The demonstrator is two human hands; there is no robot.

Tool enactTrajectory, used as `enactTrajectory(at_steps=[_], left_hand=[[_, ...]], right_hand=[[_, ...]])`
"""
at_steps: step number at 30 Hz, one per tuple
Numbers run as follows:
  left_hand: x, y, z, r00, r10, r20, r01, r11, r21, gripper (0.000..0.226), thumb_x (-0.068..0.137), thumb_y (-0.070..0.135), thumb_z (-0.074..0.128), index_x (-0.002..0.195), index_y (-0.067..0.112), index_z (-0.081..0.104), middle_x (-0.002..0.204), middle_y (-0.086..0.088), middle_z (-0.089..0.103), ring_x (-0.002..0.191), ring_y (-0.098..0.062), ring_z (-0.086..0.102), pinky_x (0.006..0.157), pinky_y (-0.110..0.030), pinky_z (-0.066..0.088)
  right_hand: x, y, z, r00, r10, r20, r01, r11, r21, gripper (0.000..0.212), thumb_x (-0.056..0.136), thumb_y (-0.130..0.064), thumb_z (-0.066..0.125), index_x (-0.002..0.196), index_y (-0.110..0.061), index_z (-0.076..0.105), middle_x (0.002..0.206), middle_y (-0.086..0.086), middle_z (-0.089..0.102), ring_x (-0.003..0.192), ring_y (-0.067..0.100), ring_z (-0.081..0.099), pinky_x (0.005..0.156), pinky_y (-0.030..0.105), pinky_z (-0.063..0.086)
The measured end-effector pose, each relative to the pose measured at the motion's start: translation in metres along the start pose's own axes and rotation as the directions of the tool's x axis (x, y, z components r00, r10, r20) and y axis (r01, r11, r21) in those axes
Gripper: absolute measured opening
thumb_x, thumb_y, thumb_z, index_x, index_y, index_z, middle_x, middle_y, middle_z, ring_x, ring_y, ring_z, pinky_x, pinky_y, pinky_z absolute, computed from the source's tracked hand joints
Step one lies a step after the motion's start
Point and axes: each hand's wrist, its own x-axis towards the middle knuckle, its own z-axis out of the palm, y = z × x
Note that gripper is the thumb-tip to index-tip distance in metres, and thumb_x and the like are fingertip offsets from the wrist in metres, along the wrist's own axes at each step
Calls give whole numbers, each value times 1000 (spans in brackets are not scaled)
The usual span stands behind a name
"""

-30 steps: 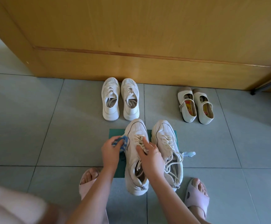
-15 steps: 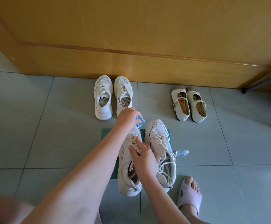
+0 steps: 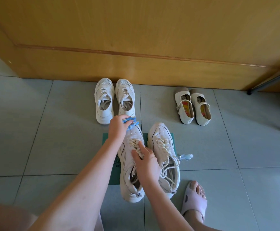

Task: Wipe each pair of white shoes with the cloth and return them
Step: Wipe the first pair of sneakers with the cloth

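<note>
Two chunky white sneakers lie side by side on a green mat (image 3: 106, 139). My left hand (image 3: 117, 129) grips a blue cloth (image 3: 130, 122) against the toe of the left sneaker (image 3: 127, 157). My right hand (image 3: 146, 160) rests on that sneaker's laces and tongue, fingers spread and holding it steady. The right sneaker (image 3: 162, 147) lies untouched beside it, laces loose. Another pair of white lace-up sneakers (image 3: 115, 99) stands by the wooden door, and a pair of white strap shoes (image 3: 192, 105) stands further right.
A small clear spray bottle (image 3: 186, 157) lies on the grey tile floor right of the mat. My foot in a pale slipper (image 3: 194, 200) is at the lower right. A wooden door (image 3: 136, 39) closes off the back; a dark metal leg (image 3: 269, 82) stands at the right.
My left hand with the cloth moved from the side of the left sneaker forward to its toe. My right hand stayed on the laces.
</note>
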Motion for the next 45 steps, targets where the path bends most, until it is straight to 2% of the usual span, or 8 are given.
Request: enactTrajectory(at_steps=[11, 16, 22, 25, 30, 36, 40, 45], left_hand=[[-44, -17, -2, 986, -103, -134, 79, 982, -173, 23, 83, 10, 68, 105, 3, 70, 96, -8, 70, 82, -12, 58, 72, -20, 43], [-70, -28, -5, 973, -183, -140, 140, 953, -270, 22, 83, 8, 68, 102, -2, 70, 90, -8, 69, 77, -13, 57, 58, -4, 39], [-101, -34, -4, 941, -338, -26, 290, 841, -457, 12, 82, 10, 69, 94, 13, 70, 76, 5, 66, 68, -2, 61, 67, -20, 48], [-116, -35, -2, 933, -360, 0, 317, 822, -473, 12, 81, 12, 71, 91, 19, 70, 81, 0, 68, 76, -13, 64, 75, -30, 51], [-136, -37, -3, 931, -365, 6, 332, 840, -428, 15, 81, 10, 70, 96, 12, 71, 83, -2, 68, 78, -16, 62, 68, -21, 48], [-168, -43, -1, 891, -454, 23, 402, 764, -505, 11, 85, 11, 66, 93, 11, 73, 75, -2, 68, 76, -22, 63, 74, -36, 51], [-172, -43, -12, 851, -524, -28, 398, 680, -616, 22, 85, 9, 65, 73, 28, 66, 72, -1, 67, 71, -18, 60, 68, -31, 50], [-189, -42, -4, 860, -511, 9, 415, 689, -594, 10, 86, 9, 64, 93, 10, 71, 72, -3, 66, 69, -20, 60, 65, -29, 51]], right_hand=[[3, 0, -1, 1000, -27, 2, 27, 998, -48, 49, 91, -53, 46, 138, -43, 39, 136, -10, 50, 118, 12, 52, 87, 31, 48], [3, 2, -1, 999, -37, 19, 38, 999, -26, 49, 91, -54, 46, 138, -43, 39, 131, -9, 54, 109, 12, 57, 79, 29, 49], [4, 1, -2, 999, -43, 33, 44, 999, -28, 49, 92, -51, 47, 139, -40, 40, 128, -7, 57, 108, 13, 56, 71, 25, 42], [3, 3, -1, 999, -43, 15, 44, 998, -36, 47, 92, -52, 45, 137, -41, 41, 121, -6, 61, 104, 14, 58, 76, 30, 47], [3, 0, -1, 999, -39, 28, 40, 998, -45, 45, 93, -51, 45, 137, -40, 42, 110, -1, 65, 92, 15, 61, 54, 24, 38], [-3, -4, -8, 998, -48, 49, 49, 999, -15, 46, 92, -49, 47, 137, -38, 43, 95, -1, 69, 73, 12, 57, 47, 22, 33], [-5, -8, -13, 993, -82, 90, 100, 970, -221, 59, 89, -57, 45, 143, -39, 30, 116, 1, 62, 92, 17, 61, 57, 24, 39], [-13, -9, -11, 987, -135, 87, 156, 936, -316, 61, 88, -46, 50, 144, -38, 27, 121, 2, 56, 96, 20, 60, 64, 26, 45]])
